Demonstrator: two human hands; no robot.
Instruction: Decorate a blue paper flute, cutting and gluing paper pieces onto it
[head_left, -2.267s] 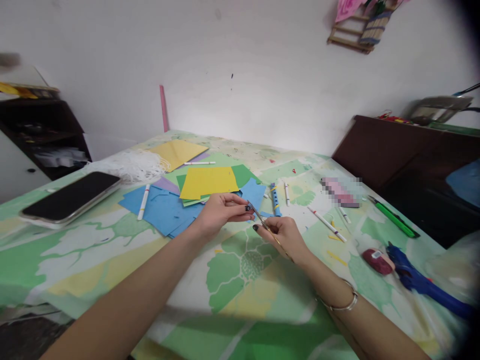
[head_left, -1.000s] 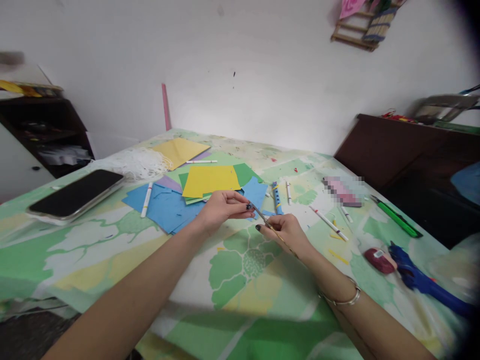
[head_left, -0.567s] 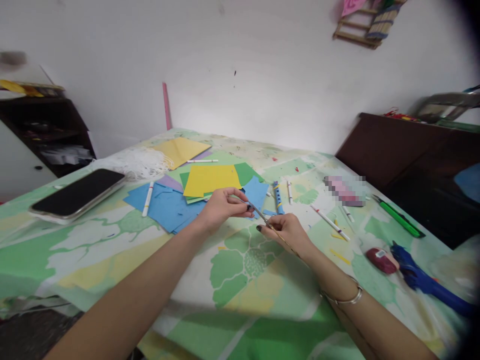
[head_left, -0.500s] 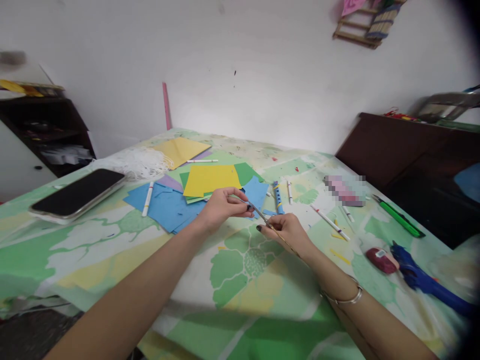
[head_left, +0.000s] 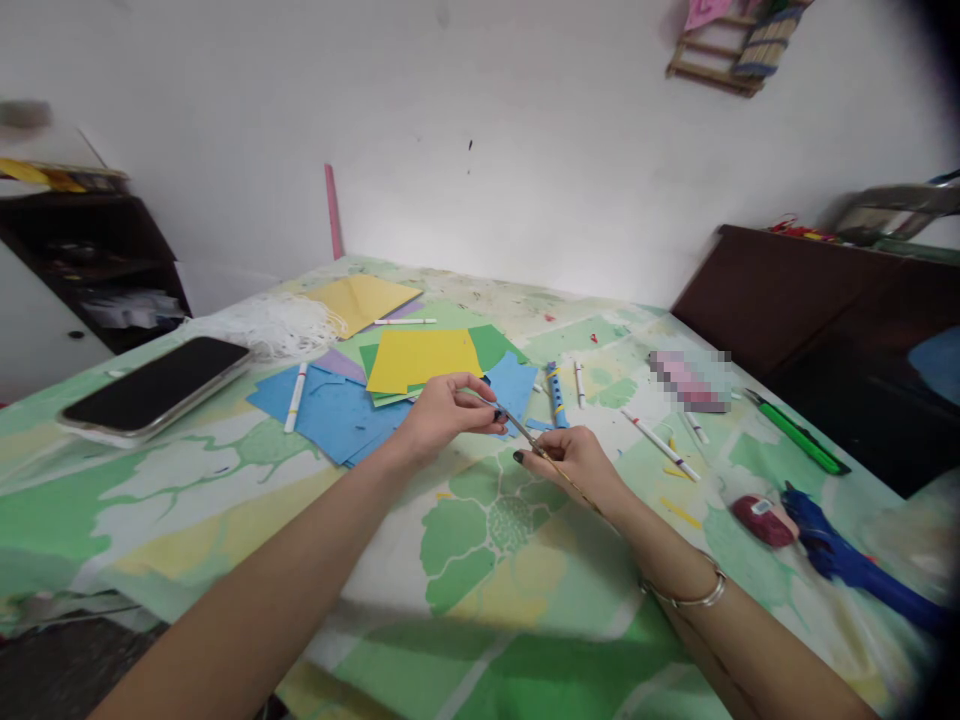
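My left hand is closed in a pinch, its fingertips at the tip of a slim metal tool. What they pinch is too small to make out; a dark blue bit shows just above them. My right hand is closed around the slim metal tool, which has a silver tip and a gold-patterned shank reaching back toward the wrist. Both hands hover over the table's front half. Behind them lie a light blue sheet, a yellow sheet and a rolled blue paper piece with yellow bands.
A phone lies left, beside a heap of white string. Blue paper lies under a white marker. To the right are another marker, a green cutter, a dark red object and a blue glue gun.
Almost nothing differs. Both hands keep their place and grip, with the tool's tip still at the left fingertips.
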